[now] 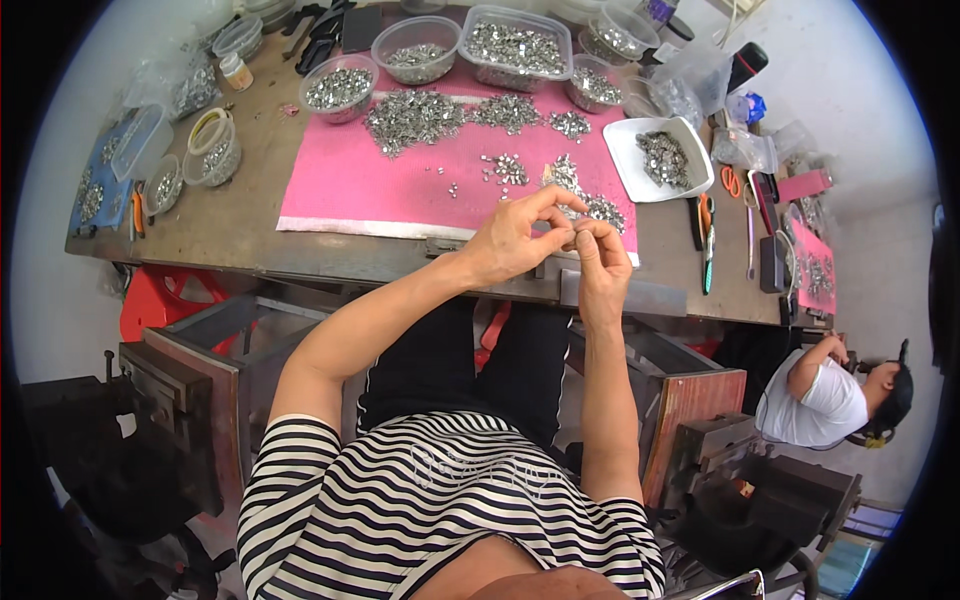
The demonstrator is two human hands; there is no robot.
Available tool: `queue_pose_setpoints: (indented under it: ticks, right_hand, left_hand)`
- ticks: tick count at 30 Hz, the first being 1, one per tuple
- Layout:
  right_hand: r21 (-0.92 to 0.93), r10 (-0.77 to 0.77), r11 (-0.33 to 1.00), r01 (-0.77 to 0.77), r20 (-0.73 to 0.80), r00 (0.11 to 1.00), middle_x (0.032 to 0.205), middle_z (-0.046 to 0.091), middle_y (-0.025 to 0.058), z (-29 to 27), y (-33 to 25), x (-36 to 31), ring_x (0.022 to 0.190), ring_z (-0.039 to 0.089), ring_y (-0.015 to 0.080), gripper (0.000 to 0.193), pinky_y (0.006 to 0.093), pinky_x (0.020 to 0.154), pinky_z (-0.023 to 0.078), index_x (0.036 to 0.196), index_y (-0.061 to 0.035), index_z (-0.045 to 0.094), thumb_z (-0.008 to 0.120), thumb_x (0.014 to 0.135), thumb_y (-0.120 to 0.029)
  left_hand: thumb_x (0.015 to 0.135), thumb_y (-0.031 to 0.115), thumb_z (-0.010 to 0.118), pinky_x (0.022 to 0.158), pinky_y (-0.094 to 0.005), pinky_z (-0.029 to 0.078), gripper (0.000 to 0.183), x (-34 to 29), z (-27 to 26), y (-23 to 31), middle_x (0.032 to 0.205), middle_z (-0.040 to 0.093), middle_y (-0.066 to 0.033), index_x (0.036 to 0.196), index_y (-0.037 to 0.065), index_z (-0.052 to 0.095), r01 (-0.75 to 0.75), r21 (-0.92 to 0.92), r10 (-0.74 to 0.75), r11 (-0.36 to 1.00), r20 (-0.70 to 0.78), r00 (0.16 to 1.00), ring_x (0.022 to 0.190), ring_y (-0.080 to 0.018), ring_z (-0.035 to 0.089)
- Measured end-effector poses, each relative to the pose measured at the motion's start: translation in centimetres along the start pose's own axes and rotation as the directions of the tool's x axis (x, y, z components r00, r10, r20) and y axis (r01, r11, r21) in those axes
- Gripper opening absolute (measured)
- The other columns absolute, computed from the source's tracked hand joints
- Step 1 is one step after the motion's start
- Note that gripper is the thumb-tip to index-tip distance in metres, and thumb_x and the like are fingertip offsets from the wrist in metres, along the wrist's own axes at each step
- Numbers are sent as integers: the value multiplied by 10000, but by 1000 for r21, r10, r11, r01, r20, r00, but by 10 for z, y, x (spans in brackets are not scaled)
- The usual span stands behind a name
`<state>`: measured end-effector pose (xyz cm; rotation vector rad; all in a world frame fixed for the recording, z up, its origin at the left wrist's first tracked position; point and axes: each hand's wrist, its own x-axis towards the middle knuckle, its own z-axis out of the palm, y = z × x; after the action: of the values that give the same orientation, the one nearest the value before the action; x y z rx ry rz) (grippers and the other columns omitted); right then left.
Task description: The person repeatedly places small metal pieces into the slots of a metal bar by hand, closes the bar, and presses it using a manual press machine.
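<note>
My left hand [517, 236] and my right hand [602, 268] meet at the fingertips above the front edge of a pink mat [350, 195]. Both are closed in a pinch, thumbs against index fingers. Whatever sits between the fingertips is too small or hidden to make out. Just beyond my hands lies a small heap of shiny metal pieces [604, 211]. Farther back on the mat spread a large pile of metal pieces [412, 121] and smaller piles. A white square tray [632, 178] to the right holds more of them.
Plastic tubs [340, 88] of metal pieces line the back. Orange-handled scissors [707, 215] and pliers [137, 212] lie at the sides. Metal bench vises [165, 390] flank me below the wooden table [240, 190]. Another person [820, 400] sits at the right.
</note>
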<state>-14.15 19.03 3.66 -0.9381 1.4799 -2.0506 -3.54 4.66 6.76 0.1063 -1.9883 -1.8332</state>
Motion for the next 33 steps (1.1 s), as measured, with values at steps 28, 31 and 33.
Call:
queue_pose_setpoints:
  ticks: [28,31,33]
  right_hand:
    - [-619,-165,777,117,-20,986,918,635,31,-26,43,-4,834,578,102,88,259,771,487,988,-7,593,597,1031,-83]
    - [-607,-148,789,94,-40,988,923,638,33,-26,45,-4,835,576,102,90,261,771,486,986,-7,593,595,1032,-84]
    - [-589,-160,802,95,-58,985,888,622,84,-25,47,-4,791,595,188,87,320,736,489,967,-2,592,631,994,-76]
  left_hand:
    - [853,89,636,904,-507,378,124,55,-24,-54,950,693,-169,942,6,659,-413,797,-53,441,482,875,1109,-355,607]
    - [856,114,658,899,-490,372,104,58,-27,-53,942,675,-140,926,39,641,-380,801,-68,462,460,885,1048,-330,607]
    - [858,141,682,897,-470,366,102,59,-29,-52,929,657,-110,906,66,633,-361,796,-68,486,447,892,1000,-302,602]
